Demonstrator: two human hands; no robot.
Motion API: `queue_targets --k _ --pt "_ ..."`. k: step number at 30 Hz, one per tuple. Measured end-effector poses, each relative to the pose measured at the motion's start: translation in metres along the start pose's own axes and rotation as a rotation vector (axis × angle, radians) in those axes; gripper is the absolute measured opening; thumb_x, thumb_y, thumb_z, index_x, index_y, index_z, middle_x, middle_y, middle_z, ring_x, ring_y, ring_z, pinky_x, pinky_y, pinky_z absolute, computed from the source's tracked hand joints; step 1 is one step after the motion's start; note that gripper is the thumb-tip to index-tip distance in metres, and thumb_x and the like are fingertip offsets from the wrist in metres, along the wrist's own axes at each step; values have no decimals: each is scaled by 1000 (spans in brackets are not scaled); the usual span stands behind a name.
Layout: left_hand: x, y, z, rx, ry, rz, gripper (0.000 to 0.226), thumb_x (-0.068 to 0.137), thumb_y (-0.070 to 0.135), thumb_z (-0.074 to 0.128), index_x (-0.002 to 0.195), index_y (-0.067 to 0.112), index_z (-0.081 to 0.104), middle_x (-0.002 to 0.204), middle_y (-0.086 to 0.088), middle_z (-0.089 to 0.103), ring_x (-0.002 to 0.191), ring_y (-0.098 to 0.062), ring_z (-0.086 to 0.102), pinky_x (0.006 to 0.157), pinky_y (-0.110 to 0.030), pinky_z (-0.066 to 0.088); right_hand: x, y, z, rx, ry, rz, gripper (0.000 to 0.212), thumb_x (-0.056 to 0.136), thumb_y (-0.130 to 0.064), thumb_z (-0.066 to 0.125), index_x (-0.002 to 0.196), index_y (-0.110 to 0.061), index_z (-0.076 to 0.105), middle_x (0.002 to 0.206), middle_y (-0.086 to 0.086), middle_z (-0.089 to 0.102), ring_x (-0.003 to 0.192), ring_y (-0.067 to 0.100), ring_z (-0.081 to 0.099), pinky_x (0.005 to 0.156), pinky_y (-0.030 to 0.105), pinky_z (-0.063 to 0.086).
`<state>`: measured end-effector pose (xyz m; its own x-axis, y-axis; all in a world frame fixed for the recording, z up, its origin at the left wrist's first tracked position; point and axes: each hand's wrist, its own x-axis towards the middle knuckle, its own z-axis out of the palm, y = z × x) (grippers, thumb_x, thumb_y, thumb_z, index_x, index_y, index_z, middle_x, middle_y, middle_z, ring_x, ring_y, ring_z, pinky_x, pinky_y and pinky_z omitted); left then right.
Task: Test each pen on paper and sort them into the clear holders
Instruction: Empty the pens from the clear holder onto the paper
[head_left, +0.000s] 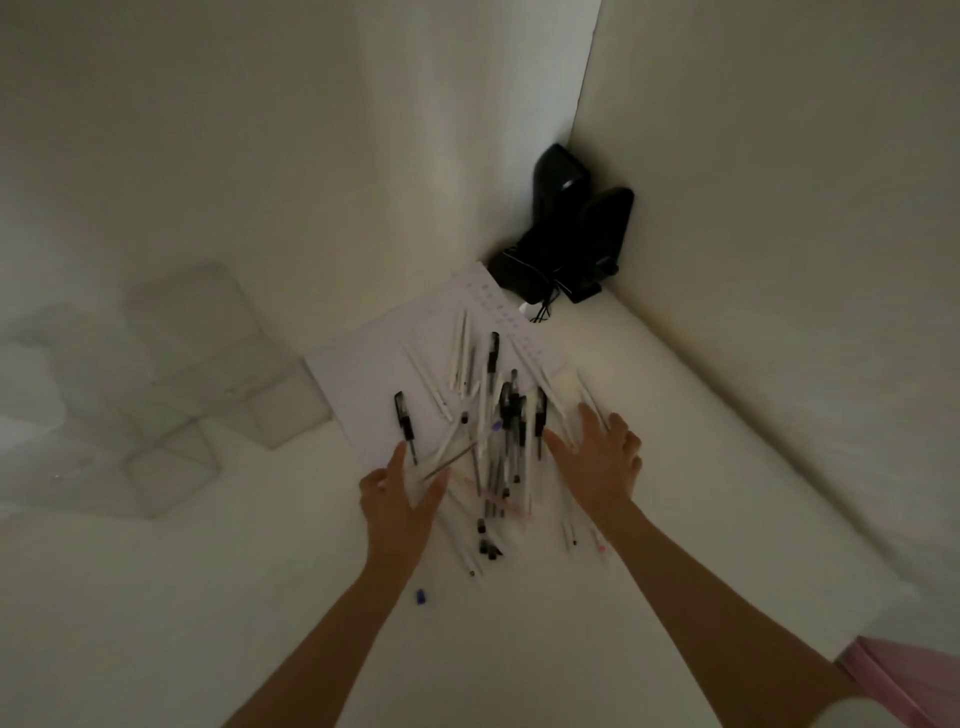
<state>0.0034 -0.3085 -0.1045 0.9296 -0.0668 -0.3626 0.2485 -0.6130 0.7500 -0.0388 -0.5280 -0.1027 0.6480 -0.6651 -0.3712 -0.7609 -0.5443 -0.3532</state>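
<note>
A loose heap of pens (493, 431), several white and several black-capped, lies across a white spiral notepad (363, 374) and spills onto the white table. One black pen (405, 423) lies apart at the heap's left. My left hand (397, 499) rests flat at the left edge of the heap, fingers spread. At the right edge my right hand (602, 457) is spread too, fingertips touching white pens. Neither hand holds a pen. The clear holders (208, 364) stand at the left, blurred and hard to make out.
Two black speakers (576, 223) with cables stand in the far corner where the white walls meet. A small blue cap (421, 596) lies on the table near my left forearm. The table's right edge (872, 613) runs diagonally; pink fabric (904, 680) shows beyond it.
</note>
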Motion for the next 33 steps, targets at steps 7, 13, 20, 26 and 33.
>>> queue_targets --k 7,13,20,26,33 --pt "-7 33 57 220 -70 150 57 91 28 54 142 25 28 132 -17 31 117 -32 33 100 -33 23 -30 7 21 12 22 -159 62 93 -57 36 146 -28 26 156 5 15 141 25 15 114 40 17" --pt "-24 52 95 128 -106 242 63 94 8 47 144 23 12 134 -15 33 113 -28 32 99 -34 31 -38 27 22 -30 109 -245 49 96 -38 42 139 -14 43 146 16 38 130 32 42 103 41 37" --pt "-41 76 142 99 -252 370 61 90 3 50 144 20 24 134 -12 33 113 -24 34 98 -25 30 -27 71 -3 -16 128 -176 47 98 -28 43 141 -12 38 147 16 35 132 33 35 106 40 32" --pt "-36 97 171 121 -401 401 58 91 11 52 143 19 27 133 -14 33 116 -26 34 96 -22 26 -9 108 -28 -15 133 -97 49 94 -30 50 140 -16 39 146 13 36 131 31 31 105 39 30" --pt "-24 104 138 382 -411 396 60 91 44 48 144 31 22 140 -2 28 124 -19 35 93 -29 36 -9 113 -46 63 175 -103 54 81 -20 55 134 -13 46 146 11 36 133 31 30 107 42 30"
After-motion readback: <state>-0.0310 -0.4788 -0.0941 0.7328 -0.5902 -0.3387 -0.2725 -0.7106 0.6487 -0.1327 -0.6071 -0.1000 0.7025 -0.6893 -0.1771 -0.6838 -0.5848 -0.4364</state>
